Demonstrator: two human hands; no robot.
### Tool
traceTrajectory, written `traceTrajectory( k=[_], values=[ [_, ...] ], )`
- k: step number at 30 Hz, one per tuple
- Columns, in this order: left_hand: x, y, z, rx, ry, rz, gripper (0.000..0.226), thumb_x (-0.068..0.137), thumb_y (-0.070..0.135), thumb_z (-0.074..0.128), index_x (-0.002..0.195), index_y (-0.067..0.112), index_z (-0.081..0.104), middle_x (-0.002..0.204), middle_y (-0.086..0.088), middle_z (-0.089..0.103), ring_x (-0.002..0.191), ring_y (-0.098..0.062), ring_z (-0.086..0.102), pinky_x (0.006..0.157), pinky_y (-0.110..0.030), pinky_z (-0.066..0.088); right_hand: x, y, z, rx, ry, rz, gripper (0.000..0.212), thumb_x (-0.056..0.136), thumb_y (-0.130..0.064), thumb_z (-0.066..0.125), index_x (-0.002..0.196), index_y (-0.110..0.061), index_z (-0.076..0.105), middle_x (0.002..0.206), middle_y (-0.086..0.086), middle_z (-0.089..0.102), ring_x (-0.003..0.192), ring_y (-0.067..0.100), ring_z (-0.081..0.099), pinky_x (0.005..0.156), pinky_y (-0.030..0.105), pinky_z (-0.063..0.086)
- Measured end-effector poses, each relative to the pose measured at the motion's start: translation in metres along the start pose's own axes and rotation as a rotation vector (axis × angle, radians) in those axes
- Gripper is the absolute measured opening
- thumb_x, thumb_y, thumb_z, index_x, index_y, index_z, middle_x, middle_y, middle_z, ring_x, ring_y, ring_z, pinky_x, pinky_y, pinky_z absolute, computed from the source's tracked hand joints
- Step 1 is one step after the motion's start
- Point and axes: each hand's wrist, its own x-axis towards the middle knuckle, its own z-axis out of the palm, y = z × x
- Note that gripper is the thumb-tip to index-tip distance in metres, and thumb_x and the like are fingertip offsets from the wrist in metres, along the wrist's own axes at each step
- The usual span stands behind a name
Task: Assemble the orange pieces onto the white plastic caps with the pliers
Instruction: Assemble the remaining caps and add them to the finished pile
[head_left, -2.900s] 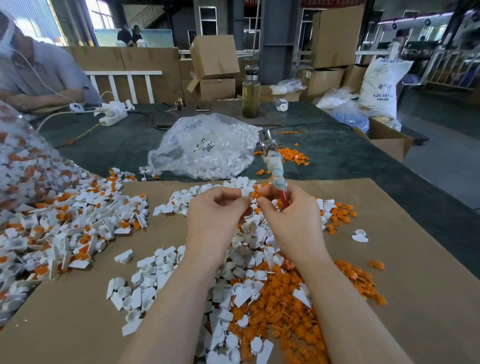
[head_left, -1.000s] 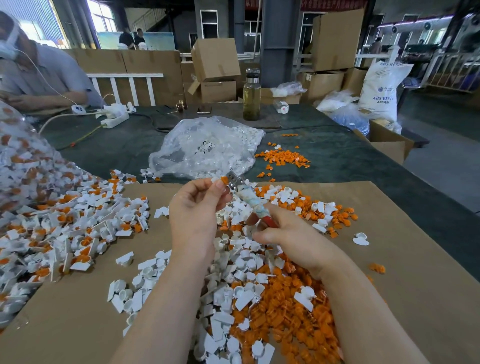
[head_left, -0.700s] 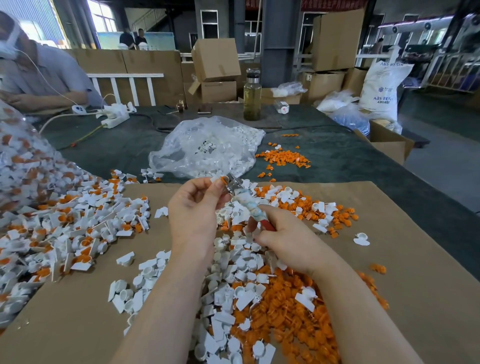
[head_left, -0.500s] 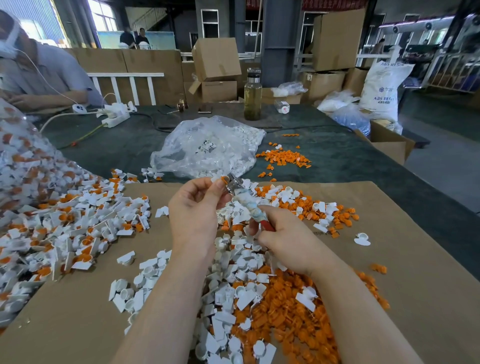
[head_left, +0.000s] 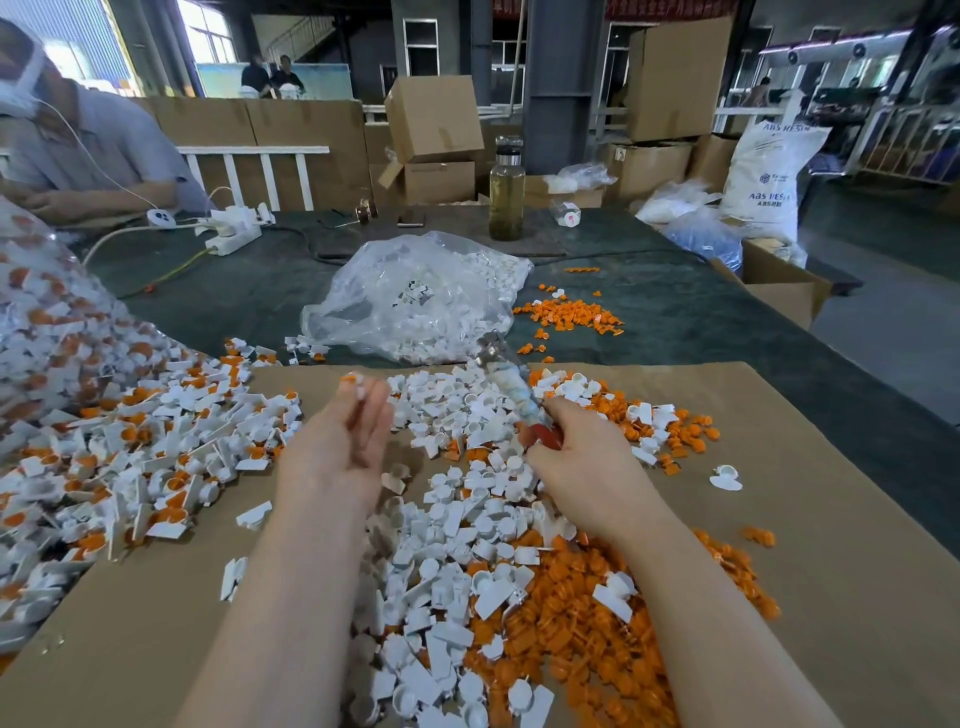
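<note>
Cardboard-covered surface (head_left: 779, 519), loose white caps (head_left: 467, 499) and orange pieces (head_left: 561, 623) heaped between my arms. Right hand (head_left: 587, 467) grips the pliers (head_left: 511, 389); blurred left hand (head_left: 348, 441), fingers extended, flicks a finished cap (head_left: 358, 382) leftward. Next, I reckon: pick fresh parts.

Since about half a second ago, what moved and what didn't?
The left hand has come away from the pliers, swinging left with fingers stretched out, blurred, a small white and orange piece at its fingertips. The pliers' nose no longer meets that hand and points up and away. The right hand still grips the pliers' handles. The piles on the cardboard sheet and the plastic bag are unchanged.
</note>
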Motion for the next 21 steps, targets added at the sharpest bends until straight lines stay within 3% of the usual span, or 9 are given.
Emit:
traceTrajectory(
  k=[5,8,10,12,15,18,21],
  values=[
    [0.022,0.023,-0.023,-0.345,0.135,-0.07,0.025,0.102,0.011,0.051,0.125,0.006,0.059,0.091,-0.01,0.075,0.073,-0.014,0.076,0.057,-0.026,0.06,0.005,0.011,-0.005,-0.05,0.144,0.122,0.027,0.096,-0.029,0.051,0.07,-0.021,0.048,0.062,-0.005,0.052,0.053,0.01,0.048,0.047,0.023,0.029],
    [0.031,0.031,-0.034,-0.516,0.17,-0.055,0.028,0.105,0.012,0.044,0.13,0.005,0.055,0.088,-0.012,0.074,0.075,-0.013,0.076,0.062,-0.027,0.061,0.007,0.017,-0.01,-0.062,0.209,0.172,0.03,0.095,-0.029,0.052,0.068,-0.017,0.05,0.058,0.0,0.052,0.05,0.013,0.045,0.046,0.026,0.029],
    [0.033,0.034,-0.038,-0.587,0.167,-0.015,0.03,0.106,0.013,0.042,0.133,0.007,0.053,0.091,-0.011,0.074,0.071,-0.011,0.075,0.065,-0.026,0.061,0.008,0.02,-0.012,-0.057,0.221,0.219,0.032,0.094,-0.029,0.051,0.066,-0.015,0.05,0.056,0.001,0.051,0.049,0.014,0.044,0.046,0.026,0.029],
    [0.032,0.035,-0.04,-0.646,0.15,0.032,0.033,0.105,0.014,0.044,0.136,0.008,0.051,0.095,-0.01,0.074,0.069,-0.011,0.075,0.057,-0.027,0.06,0.008,0.024,-0.015,-0.077,0.21,0.263,0.032,0.093,-0.028,0.052,0.064,-0.016,0.05,0.053,0.0,0.05,0.049,0.014,0.045,0.046,0.026,0.03],
    [0.029,0.036,-0.039,-0.677,0.116,0.071,0.039,0.104,0.019,0.049,0.142,0.011,0.048,0.101,-0.012,0.071,0.081,-0.016,0.076,0.054,-0.03,0.059,0.008,0.028,-0.018,-0.122,0.174,0.304,0.028,0.091,-0.029,0.055,0.065,-0.017,0.052,0.057,0.0,0.054,0.052,0.013,0.049,0.046,0.024,0.031],
    [0.022,0.035,-0.035,-0.485,0.095,0.022,0.037,0.098,0.019,0.061,0.133,0.012,0.054,0.102,-0.01,0.073,0.076,-0.015,0.075,0.055,-0.026,0.058,0.008,0.029,-0.021,-0.164,0.103,0.337,0.026,0.09,-0.031,0.058,0.068,-0.017,0.054,0.06,0.0,0.055,0.055,0.013,0.053,0.046,0.024,0.034],
    [0.013,0.029,-0.023,0.116,-0.012,0.028,0.019,0.092,0.017,0.066,0.111,0.013,0.066,0.097,-0.001,0.075,0.075,-0.006,0.069,0.058,-0.021,0.056,0.008,0.028,-0.025,-0.162,-0.032,0.363,0.017,0.086,-0.027,0.062,0.075,-0.015,0.058,0.066,0.003,0.057,0.059,0.014,0.054,0.05,0.029,0.043]
  ],
)
